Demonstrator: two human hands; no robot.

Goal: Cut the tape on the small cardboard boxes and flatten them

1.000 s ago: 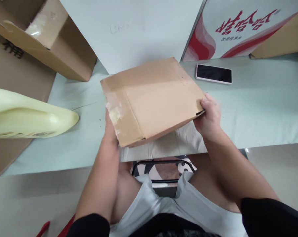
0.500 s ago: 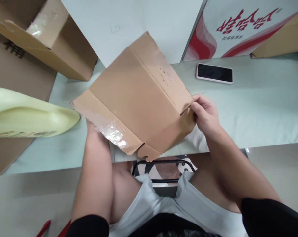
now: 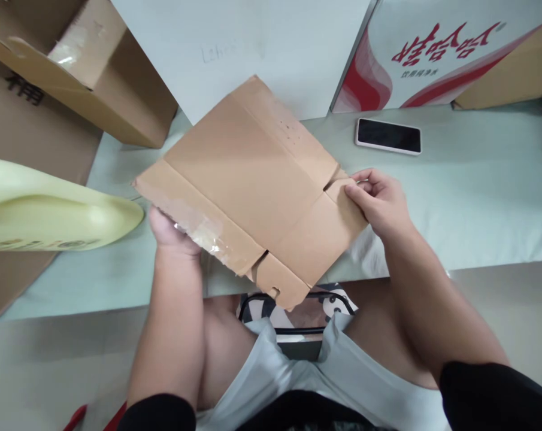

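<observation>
A brown cardboard piece (image 3: pixel 248 173) with creased flaps and two slots hangs tilted over the pale green cloth. Clear tape shines along its lower left flap. My right hand (image 3: pixel 381 200) pinches the flap at its right corner, thumb on top. Under the lower left edge is my left hand (image 3: pixel 169 230), with the cardboard resting on it; its fingers are hidden beneath the board.
A phone (image 3: pixel 388 136) lies on the cloth (image 3: pixel 477 191) at the right. Behind stand a white box (image 3: pixel 253 36) and a red-and-white box (image 3: pixel 414 66). Brown boxes (image 3: pixel 131 90) and a yellow bottle (image 3: pixel 59 206) are at the left.
The cardboard's top corner has dropped and its lower right flap has opened flatter toward me. More of my left hand shows at the left edge. My right hand has shifted slightly right.
</observation>
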